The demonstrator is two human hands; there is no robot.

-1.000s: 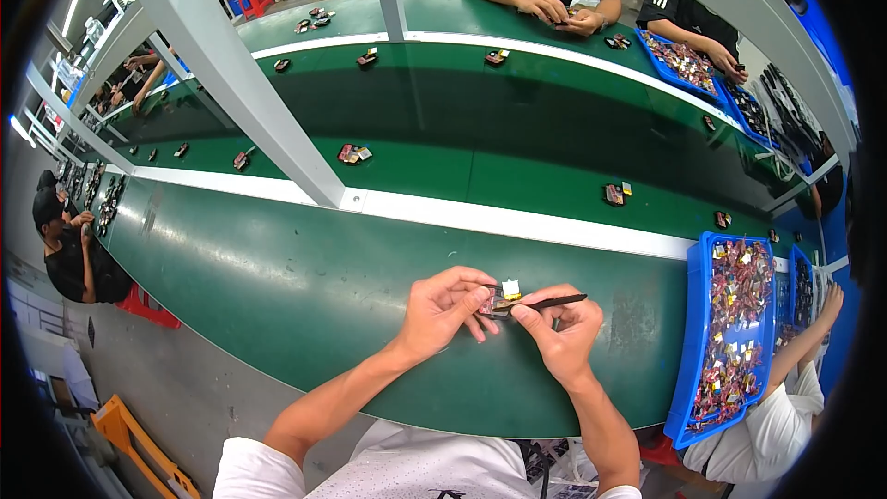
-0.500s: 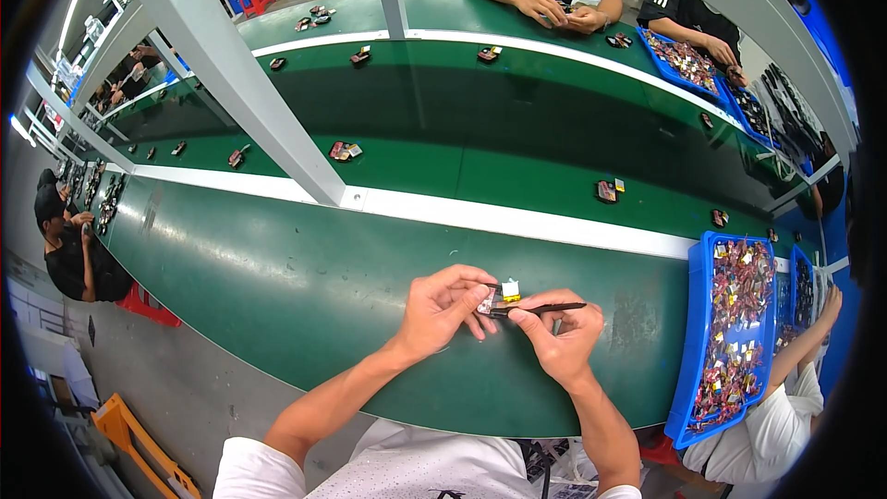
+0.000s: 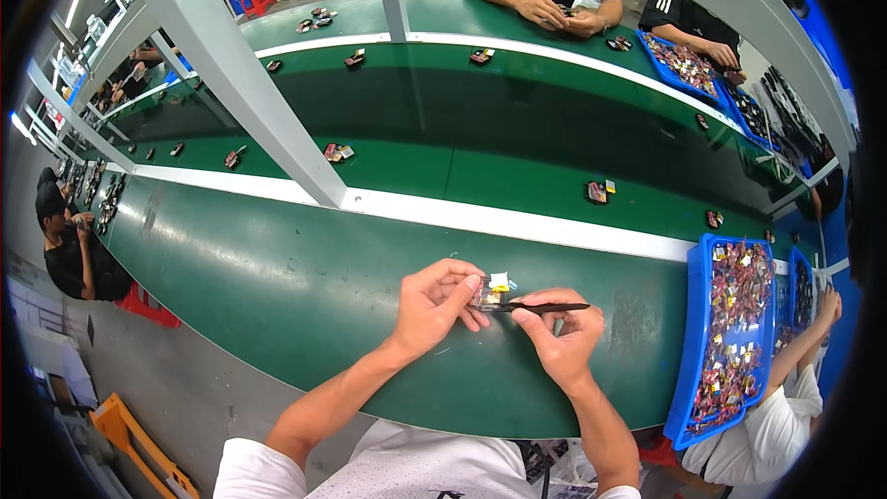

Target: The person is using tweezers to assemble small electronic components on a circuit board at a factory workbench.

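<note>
One small dark electronic assembly with a white-and-yellow tab [image 3: 487, 297] is pinched between thumb and fingers of the left hand [image 3: 438, 308]. The right hand [image 3: 560, 322], fingers folded round one slim black tool [image 3: 554, 308], keeps its tip at the assembly: fine fitting, it seems, the next move likely calling for a steady left pinch. Beneath both hands is one green counter [image 3: 323, 282]; right of them, one large blue plastic tray [image 3: 691, 346] holds red-and-white parts [image 3: 739, 277] too many to count.
</note>
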